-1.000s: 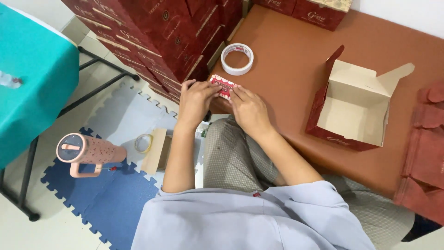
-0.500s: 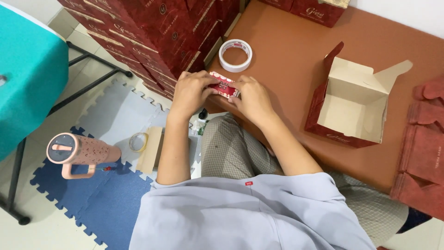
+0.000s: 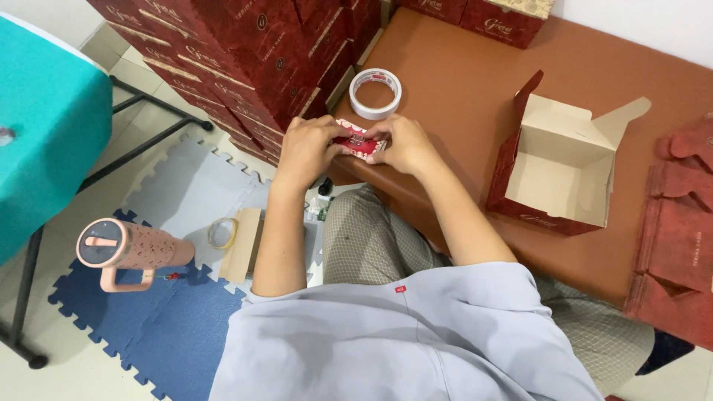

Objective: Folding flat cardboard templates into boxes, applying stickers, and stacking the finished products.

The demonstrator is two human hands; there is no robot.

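Left hand [image 3: 306, 148]: fingers curled, gripping the left end of a small red and white patterned packet [image 3: 357, 140]. Thumb side faces the right hand. Right hand [image 3: 407, 142]: fingers bent over the right end of the same packet, pinching it from above. Both hands touch the packet and nearly meet over its middle; only a narrow strip of its red and white surface shows between them.

Packet position: held low over the near left edge of the brown low table [image 3: 453, 82]; cannot tell whether it rests on the surface or is lifted just clear.

Just beyond the hands: a white roll of adhesive tape [image 3: 375, 93], lying flat on the table, near the fingertips but apart from them.

Left of the tape and hands: a tall stack of dark red printed cardboard cartons [image 3: 245, 52], standing against the table's left edge.

Right of the hands, well apart: an open dark red cardboard box with plain tan inside [image 3: 561, 163], flaps up, standing on the table. Further right, at the table's edge: flat dark red box blanks [image 3: 679, 238], piled.

Floor, left of the person's left arm: grey and blue foam puzzle mats [image 3: 178, 193]; on them a pink tumbler with handle [image 3: 126, 251] lying on its side, and a small yellowish ring of tape [image 3: 221, 232].
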